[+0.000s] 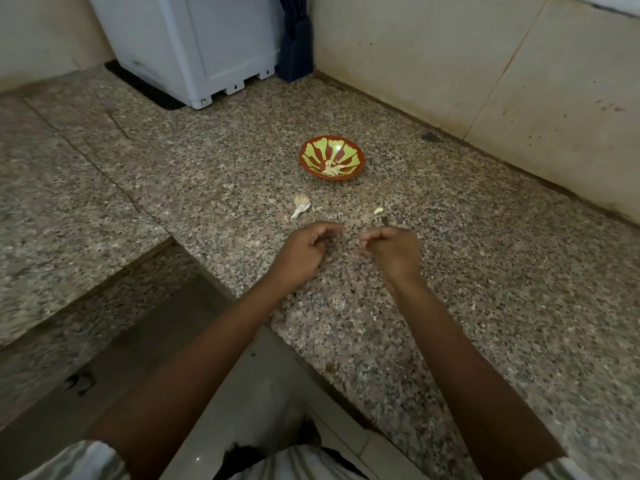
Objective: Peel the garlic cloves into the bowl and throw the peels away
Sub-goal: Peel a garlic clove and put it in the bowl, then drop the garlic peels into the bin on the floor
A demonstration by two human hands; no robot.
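Far left: speckled granite tabletop [145, 188], split by a step-down gap at the lower left. White plastic appliance [194, 46] sits at the back, with a dark blue item [296, 39] just beside it against the wall.

Centre: partly stripped garlic bulb [301, 205] lies on the tabletop, stem toward the person, apart from the bowl. Left hand [308, 251] is low over the tabletop, just in front of the bulb. Its fingers are curled inward and its forefinger points right. Can't tell if it holds anything.

Red-and-green bowl [341, 148] is behind the bulb, upright, with a few peeled cloves [331, 169] at the bottom.

Right of centre: one loose clove [379, 211] is on the tabletop just beyond the right hand [391, 251]. That hand's fingertips are bunched toward the left hand, not touching it. Contents too blurred to tell.

Far right: stained tile wall [519, 81].
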